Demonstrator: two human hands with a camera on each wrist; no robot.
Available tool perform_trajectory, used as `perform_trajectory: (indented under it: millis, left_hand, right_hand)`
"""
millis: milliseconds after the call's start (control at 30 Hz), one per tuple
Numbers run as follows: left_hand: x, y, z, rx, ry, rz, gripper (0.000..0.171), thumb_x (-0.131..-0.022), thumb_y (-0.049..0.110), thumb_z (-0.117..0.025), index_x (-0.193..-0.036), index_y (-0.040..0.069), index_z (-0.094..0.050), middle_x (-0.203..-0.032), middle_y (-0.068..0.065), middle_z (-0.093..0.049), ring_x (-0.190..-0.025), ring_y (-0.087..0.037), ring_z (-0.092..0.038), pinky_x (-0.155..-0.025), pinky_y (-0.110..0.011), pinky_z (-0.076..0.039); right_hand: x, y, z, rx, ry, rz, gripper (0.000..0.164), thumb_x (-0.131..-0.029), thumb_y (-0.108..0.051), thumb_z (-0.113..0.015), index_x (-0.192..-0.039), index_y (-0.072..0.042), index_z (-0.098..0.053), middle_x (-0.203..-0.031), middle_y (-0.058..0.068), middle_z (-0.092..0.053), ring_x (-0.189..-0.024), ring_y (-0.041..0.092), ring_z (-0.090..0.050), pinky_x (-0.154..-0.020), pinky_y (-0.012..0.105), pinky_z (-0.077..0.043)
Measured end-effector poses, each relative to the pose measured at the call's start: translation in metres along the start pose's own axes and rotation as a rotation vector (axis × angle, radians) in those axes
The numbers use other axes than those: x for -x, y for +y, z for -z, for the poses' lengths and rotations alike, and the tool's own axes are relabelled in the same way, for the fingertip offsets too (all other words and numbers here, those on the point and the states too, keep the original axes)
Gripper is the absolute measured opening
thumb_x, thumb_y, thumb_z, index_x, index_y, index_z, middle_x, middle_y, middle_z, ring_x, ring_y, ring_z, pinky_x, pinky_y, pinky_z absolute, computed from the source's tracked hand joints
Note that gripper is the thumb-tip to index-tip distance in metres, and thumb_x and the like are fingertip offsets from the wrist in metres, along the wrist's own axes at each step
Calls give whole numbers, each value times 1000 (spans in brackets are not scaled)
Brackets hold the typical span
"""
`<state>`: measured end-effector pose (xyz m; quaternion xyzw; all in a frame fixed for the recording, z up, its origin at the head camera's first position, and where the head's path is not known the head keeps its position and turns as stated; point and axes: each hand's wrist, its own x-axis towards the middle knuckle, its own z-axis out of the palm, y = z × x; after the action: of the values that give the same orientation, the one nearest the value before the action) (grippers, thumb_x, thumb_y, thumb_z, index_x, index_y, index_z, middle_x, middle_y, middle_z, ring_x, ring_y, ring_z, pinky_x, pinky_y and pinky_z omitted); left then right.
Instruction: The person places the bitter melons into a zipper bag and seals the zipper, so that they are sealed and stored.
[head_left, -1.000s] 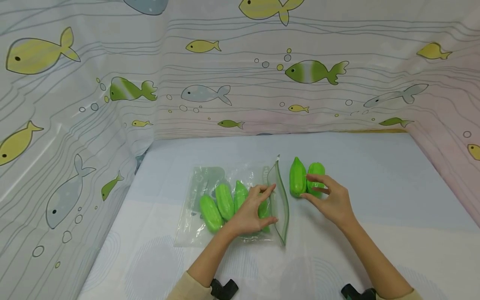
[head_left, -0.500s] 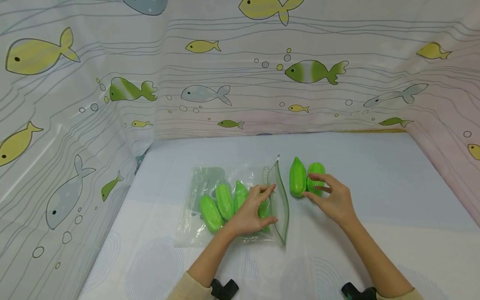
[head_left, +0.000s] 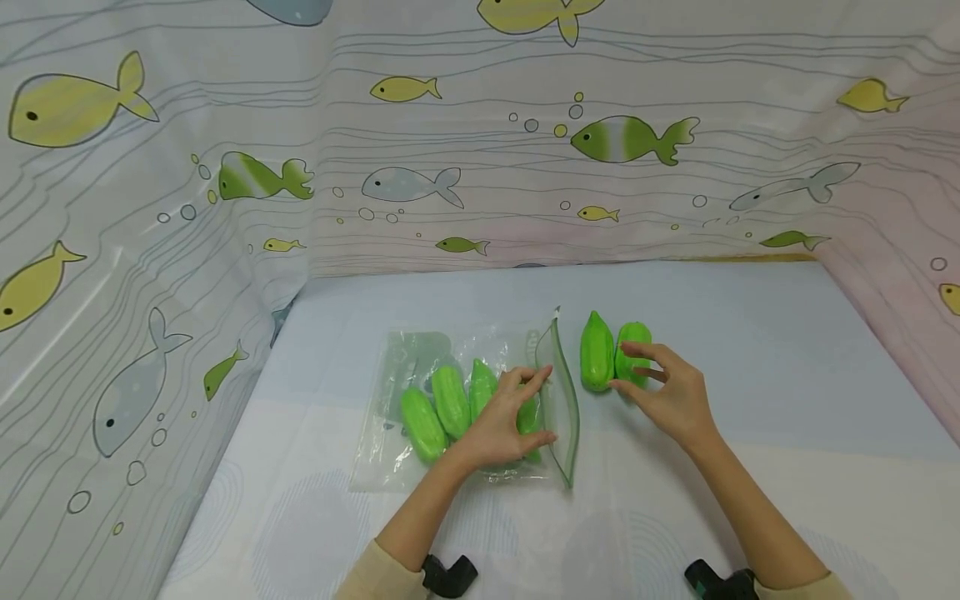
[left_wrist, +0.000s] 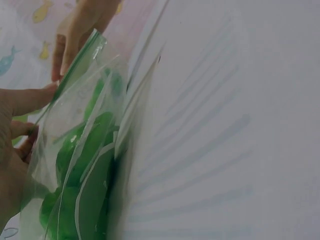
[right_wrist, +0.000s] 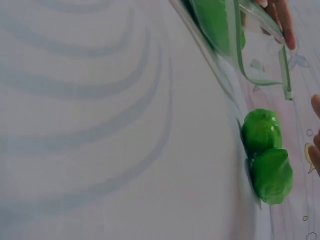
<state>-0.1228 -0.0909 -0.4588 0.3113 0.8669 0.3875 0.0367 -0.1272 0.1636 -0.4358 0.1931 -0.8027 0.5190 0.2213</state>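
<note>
A clear zip bag (head_left: 375,471) with a green edge lies on its side, mouth to the right. Inside are several bright green, ribbed, long vegetables (head_left: 423,427). My left hand (head_left: 495,429) rests at the mouth, thumb and fingers spread apart; in the left wrist view its thumb (left_wrist: 37,97) touches the green edge. Right of the mouth, two more green vegetables lie side by side: a pointed one (head_left: 597,354) and a rounder-ended one (head_left: 634,334). Over the latter my right hand (head_left: 671,400) hovers with thumb and fingers apart, its fingertips clear of both in the right wrist view.
A pale patterned cloth (head_left: 787,367) covers the table. Fish-printed curtains (head_left: 525,150) stand along the back and sides. Black wrist cameras (head_left: 450,577) are strapped near both sleeves.
My right hand has shifted very slightly to the right. The left hand, the bag and the green vegetables stay where they were.
</note>
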Motion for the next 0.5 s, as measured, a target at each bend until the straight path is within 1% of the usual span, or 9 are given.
perform_trajectory:
  millis: [100, 267, 333, 433, 500]
  left_hand:
    - [0, 1, 1, 2, -2, 4, 93, -80, 19, -80, -153, 10, -24, -133, -9, -37, -122, -22, -35, -100, -41, -40]
    - [1, 1, 1, 2, -1, -1, 93, -79, 17, -80, -153, 8, -25, -133, -10, -37, -122, -23, -35, -100, -42, -41]
    - [1, 0, 1, -1, 0, -6, 93, -79, 17, -80, -153, 8, -24, -134, -10, -37, -122, -23, -35, -100, -42, -41]
    - [0, 0, 1, -2, 2, -10, 92, -80, 18, -80, -153, 8, -25, -133, -10, -37, -122, -23, -35, -100, -42, -41]
    - [0, 0, 1, 2, 4, -11, 92, -79, 18, -80, -152, 6, -26, -133, -10, -37, -122, -23, -35, -100, -43, -41]
  right_hand:
    - [0, 1, 0, 0, 0, -6, 54, -56, 21, -82, -107, 15, -62, -105, 27, -65, -100, 15, -63, -76, 28, -55]
    - [-1, 0, 1, 2, 3, -17, 54, -57, 20, -82, -107, 14, -62, -105, 26, -65, -99, 11, -62, -77, 27, -55]
    - [-1, 0, 1, 4, 5, -13, 54, -56, 20, -82, -107, 15, -62, -105, 26, -66, -98, 12, -63, -76, 28, -55]
    - [-2, 0, 2, 10, 11, -8, 54, -56, 20, -83, -106, 15, -62, -104, 26, -66, -97, 19, -63, -76, 29, -55]
    - [-3, 0, 3, 16, 12, -7, 55, -55, 20, -83, -106, 15, -62, -103, 26, -66, -97, 18, -63, -75, 30, -55]
